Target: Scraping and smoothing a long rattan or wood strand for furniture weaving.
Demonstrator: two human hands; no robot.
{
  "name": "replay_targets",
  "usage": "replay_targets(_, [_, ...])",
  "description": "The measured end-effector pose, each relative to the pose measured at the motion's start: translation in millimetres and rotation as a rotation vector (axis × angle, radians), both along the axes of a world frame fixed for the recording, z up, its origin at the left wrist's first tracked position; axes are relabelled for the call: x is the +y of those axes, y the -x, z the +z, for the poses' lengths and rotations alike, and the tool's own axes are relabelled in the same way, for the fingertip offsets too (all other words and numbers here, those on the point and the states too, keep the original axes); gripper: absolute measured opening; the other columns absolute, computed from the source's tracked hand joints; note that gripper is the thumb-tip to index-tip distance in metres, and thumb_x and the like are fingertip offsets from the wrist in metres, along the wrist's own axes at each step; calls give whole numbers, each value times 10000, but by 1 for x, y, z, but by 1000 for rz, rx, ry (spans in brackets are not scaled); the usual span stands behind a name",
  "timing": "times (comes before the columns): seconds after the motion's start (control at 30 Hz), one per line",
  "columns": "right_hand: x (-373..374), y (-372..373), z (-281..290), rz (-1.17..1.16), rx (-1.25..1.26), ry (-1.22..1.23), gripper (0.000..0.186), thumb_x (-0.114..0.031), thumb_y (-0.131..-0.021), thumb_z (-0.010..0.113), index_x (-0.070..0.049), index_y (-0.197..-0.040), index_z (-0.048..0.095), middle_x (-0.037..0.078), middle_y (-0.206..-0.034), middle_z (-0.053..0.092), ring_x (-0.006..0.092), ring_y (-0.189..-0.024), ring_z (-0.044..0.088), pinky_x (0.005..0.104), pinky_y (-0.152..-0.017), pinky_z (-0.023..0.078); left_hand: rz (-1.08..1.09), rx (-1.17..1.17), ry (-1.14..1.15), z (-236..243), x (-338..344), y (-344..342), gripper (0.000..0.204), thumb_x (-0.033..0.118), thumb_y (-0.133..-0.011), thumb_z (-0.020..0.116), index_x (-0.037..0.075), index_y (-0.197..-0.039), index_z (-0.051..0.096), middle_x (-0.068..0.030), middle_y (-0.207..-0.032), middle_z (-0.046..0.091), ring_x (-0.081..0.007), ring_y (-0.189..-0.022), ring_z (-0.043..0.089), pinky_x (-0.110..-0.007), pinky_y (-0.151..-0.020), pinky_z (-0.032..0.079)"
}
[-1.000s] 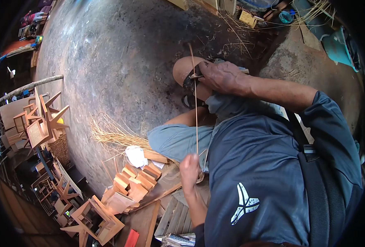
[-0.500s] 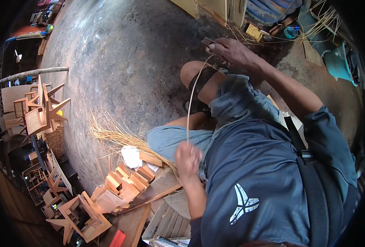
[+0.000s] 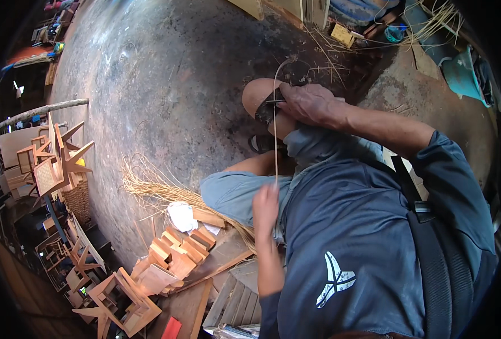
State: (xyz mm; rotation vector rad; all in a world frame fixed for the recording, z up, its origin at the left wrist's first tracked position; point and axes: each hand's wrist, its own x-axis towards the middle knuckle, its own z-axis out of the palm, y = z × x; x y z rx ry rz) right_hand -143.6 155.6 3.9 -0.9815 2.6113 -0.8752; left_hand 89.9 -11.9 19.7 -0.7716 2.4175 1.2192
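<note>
Between the fingers of my left hand point(image 3: 266, 206), one end of a thin pale cane strip point(image 3: 275, 138) is pinched. The strip runs up across a dark pad point(image 3: 267, 110) strapped round my right knee, and its far end curls over beyond the knee. My right hand point(image 3: 312, 105) is closed at the pad, gripping a small dark tool with a narrow metal edge point(image 3: 275, 101) that crosses the strip. Most of that tool is hidden in my fingers, so its kind is unclear. A bundle of long cane strips point(image 3: 171, 195) lies beside my left leg.
Stacked wooden blocks point(image 3: 174, 254) and a wooden frame point(image 3: 123, 299) stand at the lower left. Small wooden furniture point(image 3: 61, 161) is piled at the far left. A turquoise bucket point(image 3: 466, 79) lies at the upper right, near loose cane point(image 3: 437, 25). A white cloth point(image 3: 181, 216) rests by the bundle.
My right hand has come back from beyond the knee onto the pad, bringing the tool against the strip. My left hand has shifted slightly up and right, and the strip now hangs straighter.
</note>
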Motion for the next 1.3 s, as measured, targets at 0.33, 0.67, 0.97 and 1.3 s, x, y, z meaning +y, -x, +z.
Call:
replay_targets(0.33, [-11,-6,-5,8,65,11,262,-304,-886,518,-52,-822,492,169,-616,563,356,-600,597,422,-508,455,2,-1,147,46,-12,28,372,341,-915,455,-7,-837,560,-237,-833,564,-432,-802,528,-448,-681,414])
replay_targets(0.67, [-11,-11,5,50,62,-21,231,-266,-900,495,-40,-853,494,126,-656,557,291,-614,607,346,-506,461,-44,326,88,-13,7,116,358,279,-898,503,-36,-730,527,-250,-666,507,-395,-619,528,-436,-572,406])
replay_targets(0.97, [-13,-5,14,29,51,-120,207,-241,-900,487,-37,-862,485,138,-681,551,283,-639,609,345,-499,460,323,30,-289,37,-6,-38,355,257,-907,520,40,-637,439,7,-532,376,-79,-501,339,-264,-445,295])
replay_targets(1.3, [-7,30,38,-140,-395,-29,402,-370,-904,443,-2,-1018,556,255,-945,608,421,-915,569,465,-776,433,548,215,-595,37,10,-47,330,289,-927,493,78,-678,444,12,-524,388,-78,-418,353,-221,-390,275])
